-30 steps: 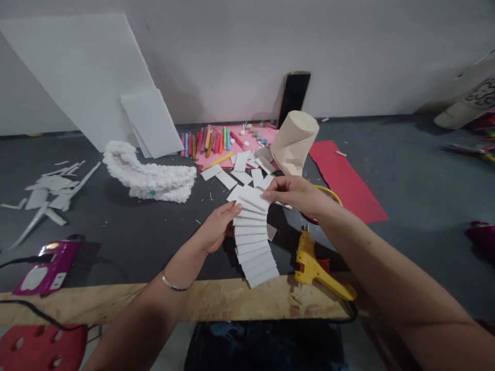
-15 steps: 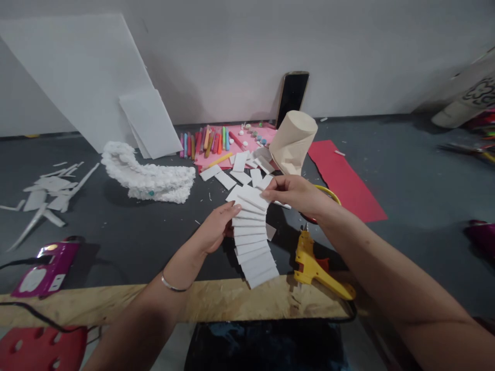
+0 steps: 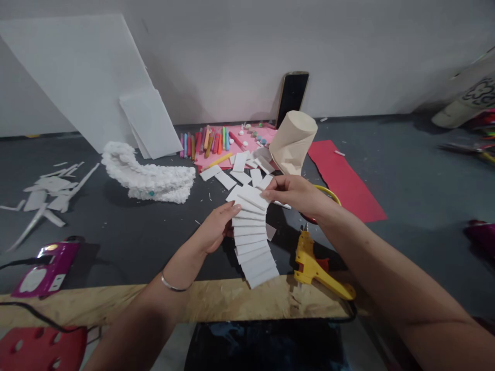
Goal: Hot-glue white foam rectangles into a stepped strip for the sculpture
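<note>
A curved strip of overlapping white foam-board rectangles hangs between my hands, its lower end over the table's wooden front edge. My left hand pinches its left side near the top, thumb above and the other fingers partly hidden beneath. At the top right, my right hand grips the corner of the uppermost white rectangle between thumb and fingers. Loose white rectangles lie just beyond the strip. A yellow hot glue gun rests to the right, below my right forearm.
Left of the strip lies a fluffy white curved piece. Crayons lie on pink paper at the back. A beige cone-shaped roll stands before a phone. Red paper is to the right, a purple power strip front left.
</note>
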The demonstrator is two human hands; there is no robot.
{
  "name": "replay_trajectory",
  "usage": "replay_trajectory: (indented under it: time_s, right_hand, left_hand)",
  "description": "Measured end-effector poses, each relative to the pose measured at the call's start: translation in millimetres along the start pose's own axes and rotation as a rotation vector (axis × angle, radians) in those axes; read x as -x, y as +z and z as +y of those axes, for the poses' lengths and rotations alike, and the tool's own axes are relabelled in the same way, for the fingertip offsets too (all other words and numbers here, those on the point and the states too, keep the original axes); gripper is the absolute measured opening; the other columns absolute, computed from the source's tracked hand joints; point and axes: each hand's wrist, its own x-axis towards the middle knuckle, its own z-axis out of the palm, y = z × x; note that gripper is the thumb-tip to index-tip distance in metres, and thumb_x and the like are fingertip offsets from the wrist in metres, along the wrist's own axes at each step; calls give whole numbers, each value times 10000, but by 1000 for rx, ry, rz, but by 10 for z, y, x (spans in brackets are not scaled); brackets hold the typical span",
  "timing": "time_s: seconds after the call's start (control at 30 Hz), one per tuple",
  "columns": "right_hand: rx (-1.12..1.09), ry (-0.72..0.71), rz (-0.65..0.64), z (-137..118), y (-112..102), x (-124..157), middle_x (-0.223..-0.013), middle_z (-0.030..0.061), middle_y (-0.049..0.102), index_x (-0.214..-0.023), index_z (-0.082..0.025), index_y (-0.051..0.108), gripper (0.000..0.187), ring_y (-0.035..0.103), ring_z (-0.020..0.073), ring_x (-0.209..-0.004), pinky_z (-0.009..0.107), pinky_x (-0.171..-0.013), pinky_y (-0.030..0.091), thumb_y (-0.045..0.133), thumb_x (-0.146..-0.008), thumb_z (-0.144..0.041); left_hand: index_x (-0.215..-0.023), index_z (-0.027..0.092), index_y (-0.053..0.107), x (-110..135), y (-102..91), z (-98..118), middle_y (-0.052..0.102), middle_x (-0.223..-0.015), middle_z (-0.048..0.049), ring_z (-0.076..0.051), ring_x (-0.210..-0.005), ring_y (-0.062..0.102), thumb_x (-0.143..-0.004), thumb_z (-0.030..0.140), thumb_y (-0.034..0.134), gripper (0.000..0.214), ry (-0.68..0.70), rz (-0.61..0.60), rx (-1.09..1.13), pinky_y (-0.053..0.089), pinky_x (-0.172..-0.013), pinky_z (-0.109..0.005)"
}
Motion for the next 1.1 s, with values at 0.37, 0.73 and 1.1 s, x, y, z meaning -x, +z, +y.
replay_trajectory:
  time_s: [0.37, 0.73, 1.1]
  right_hand:
    - [-5, -4, -1, -9, -3, 4, -662, -14, 592, -694, -204, 630, 270, 482, 116, -604, 290, -541, 322, 755, -743, -438]
    - [2, 0, 4, 10, -3, -1, -666, -4, 607, -687, -215, 633, 260, 494, 124, -601, 294, -534, 332, 757, -737, -438]
    - [-4, -3, -1, 26, -3, -10, -676, -3, 621, -689, -216, 633, 234, 502, 123, -598, 295, -536, 343, 752, -747, -409]
  left_hand:
    - [-920, 160, 688, -4, 2, 7, 688, -782, -32, -150, -660, 611, -679, 457, 808, 401, -11, 2, 3, 506, -587, -268]
    - [-955, 158, 693, -1, -1, -3, 704, -830, -56, -160, -691, 620, -706, 459, 783, 401, -3, 1, -26, 519, -599, -274]
    - [-980, 157, 704, 5, 10, 19, 724, -866, -71, -170, -701, 628, -685, 474, 793, 442, -9, 0, -35, 523, -613, -287]
